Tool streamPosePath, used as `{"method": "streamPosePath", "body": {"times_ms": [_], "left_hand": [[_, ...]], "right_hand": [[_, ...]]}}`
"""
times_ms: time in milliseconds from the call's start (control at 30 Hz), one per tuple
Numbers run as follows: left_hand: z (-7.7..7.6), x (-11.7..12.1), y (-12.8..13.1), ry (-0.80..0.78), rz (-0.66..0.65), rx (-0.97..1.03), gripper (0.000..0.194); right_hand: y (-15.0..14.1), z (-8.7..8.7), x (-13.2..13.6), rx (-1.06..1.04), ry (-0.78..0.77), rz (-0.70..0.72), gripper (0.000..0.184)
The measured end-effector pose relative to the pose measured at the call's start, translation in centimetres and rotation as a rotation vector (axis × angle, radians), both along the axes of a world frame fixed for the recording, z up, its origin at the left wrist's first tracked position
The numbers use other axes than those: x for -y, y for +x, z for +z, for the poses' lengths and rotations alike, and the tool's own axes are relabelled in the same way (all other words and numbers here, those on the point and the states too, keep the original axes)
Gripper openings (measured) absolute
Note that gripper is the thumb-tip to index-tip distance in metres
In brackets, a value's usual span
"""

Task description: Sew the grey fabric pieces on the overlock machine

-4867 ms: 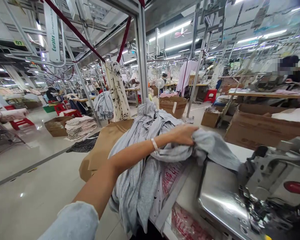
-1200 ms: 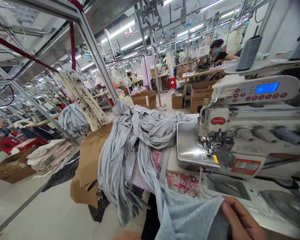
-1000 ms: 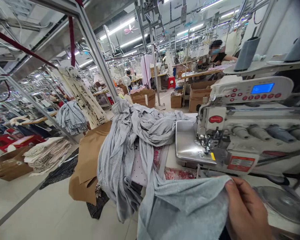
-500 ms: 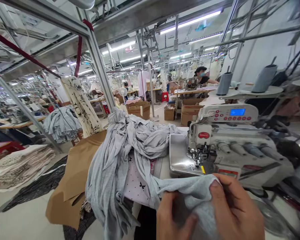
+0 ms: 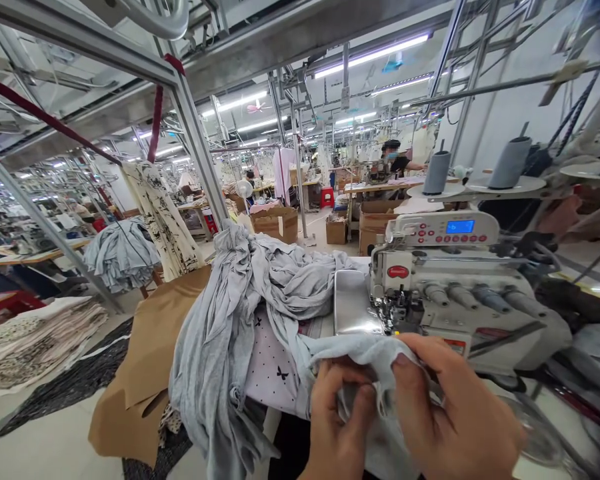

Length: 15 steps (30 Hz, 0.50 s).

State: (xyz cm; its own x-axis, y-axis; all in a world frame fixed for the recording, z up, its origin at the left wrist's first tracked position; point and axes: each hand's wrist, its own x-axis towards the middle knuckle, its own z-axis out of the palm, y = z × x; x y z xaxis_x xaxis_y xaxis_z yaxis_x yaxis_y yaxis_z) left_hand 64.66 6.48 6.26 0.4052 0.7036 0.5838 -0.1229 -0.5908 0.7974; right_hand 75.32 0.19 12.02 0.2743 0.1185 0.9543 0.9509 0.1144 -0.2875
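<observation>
**A:** Watching this overlock station from behind, and I'd be a bit nervous here. The left hand (image 5: 337,420) and right hand (image 5: 455,407) are close together, both pinching a fold of grey jersey (image 5: 365,353) just in front of the presser foot (image 5: 387,315).

**B:** Yeah, that's the risky bit. With fingers (image 5: 405,357) that near the needle area, one bump of the pedal could catch them. Can't see a pedal from here, though.

**A:** The drag worries me too. That big heap of grey fabric (image 5: 215,347) is slumped on the worktop (image 5: 325,327) beside the overlock machine (image 5: 430,267), and it looks joined to the fold. If it slides off the edge, its weight could yank the fold crooked.

**B:** The white dotted fabric with black bows (image 5: 273,373) is right there as well, so it could get dragged under the foot. If anything falls, it lands on the brown paper (image 5: 140,360). The printed fabric stack (image 5: 40,340) is well off to the left, so that seems safe.
</observation>
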Motion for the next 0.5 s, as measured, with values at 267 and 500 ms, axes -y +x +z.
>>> {"method": "streamPosePath", "body": {"times_ms": [267,500], "left_hand": [[-2.1,0.1,1.2,0.464,0.307,0.058,0.043],[2.7,-1.1,0.5,0.509,0.142,0.063,0.018]], "right_hand": [[0.6,1.4,0.8,0.029,0.012,0.004,0.014],[0.3,2.0,1.2,-0.094,-0.006,-0.101,0.018]]}}
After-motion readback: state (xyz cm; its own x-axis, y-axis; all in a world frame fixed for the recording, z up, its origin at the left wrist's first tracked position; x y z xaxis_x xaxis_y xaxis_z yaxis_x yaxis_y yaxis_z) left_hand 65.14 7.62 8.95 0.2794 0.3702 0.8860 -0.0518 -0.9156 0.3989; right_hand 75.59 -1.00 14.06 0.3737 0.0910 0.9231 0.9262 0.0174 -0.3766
